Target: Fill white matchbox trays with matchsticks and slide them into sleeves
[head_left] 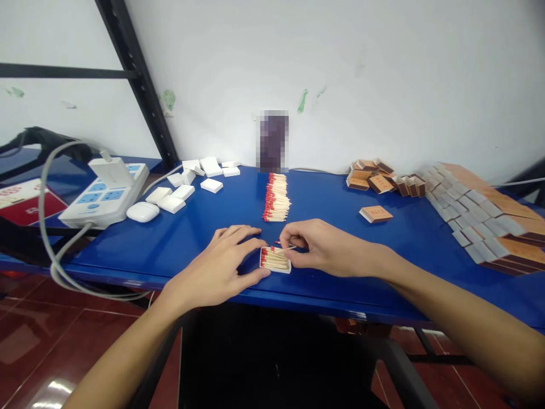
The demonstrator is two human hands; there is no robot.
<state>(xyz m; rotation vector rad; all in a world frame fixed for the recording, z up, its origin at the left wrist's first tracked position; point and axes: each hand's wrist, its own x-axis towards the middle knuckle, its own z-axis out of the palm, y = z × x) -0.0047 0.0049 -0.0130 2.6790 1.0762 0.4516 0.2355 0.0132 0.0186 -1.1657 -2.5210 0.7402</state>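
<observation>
A small white matchbox tray [281, 271] lies near the table's front edge, filled with red-tipped matches [275, 259]. My left hand [223, 261] steadies it at its left side, thumb at the near corner and index finger at the far one; the other fingers stretch out over the table. Just above the tray's right part, my right hand [321, 244] pinches a matchstick [290, 248] between thumb and fingers, its red head pointing left. Another red tip shows by the right fingertips, mostly hidden. Beyond the hands, a long row of loose matches [277, 197] runs back, heads to the left.
White empty trays [210, 166] lie at back left, near an earbud case [143, 212] and a power strip [104, 196] with cables. On the right are loose matchbox sleeves [368, 173], a single sleeve [376, 214] and stacked matchboxes [489, 213]. A blurred dark rectangle [273, 142] stands against the wall.
</observation>
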